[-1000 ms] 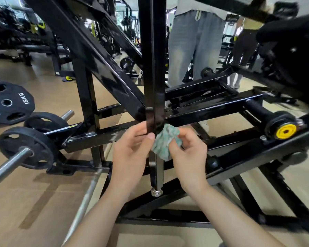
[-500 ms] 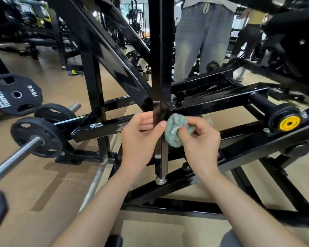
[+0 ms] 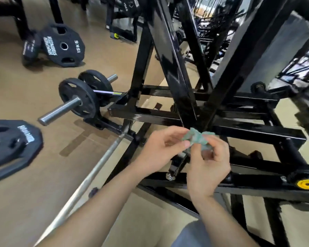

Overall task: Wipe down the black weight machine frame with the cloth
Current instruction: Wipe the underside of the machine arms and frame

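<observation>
– Between both hands, see, sits the small green cloth (image 3: 198,138). The left hand (image 3: 159,150) pinches one end and the right hand (image 3: 209,170) pinches the other.
– Is it rubbing the black frame (image 3: 169,56)?
– Not now. It is just under where the slanted bars cross. I can't tell if it touches them. I think the job is part way. The bars above the cloth shine, but the low bars under the hands and the long ones off to the right look left to do.
– What changed?
– Half a second ago the left hand gripped the thin post (image 3: 176,167) and the right hand rubbed it with the cloth bunched up. Now the left hand has let go, and both hands pull the cloth open.
</observation>
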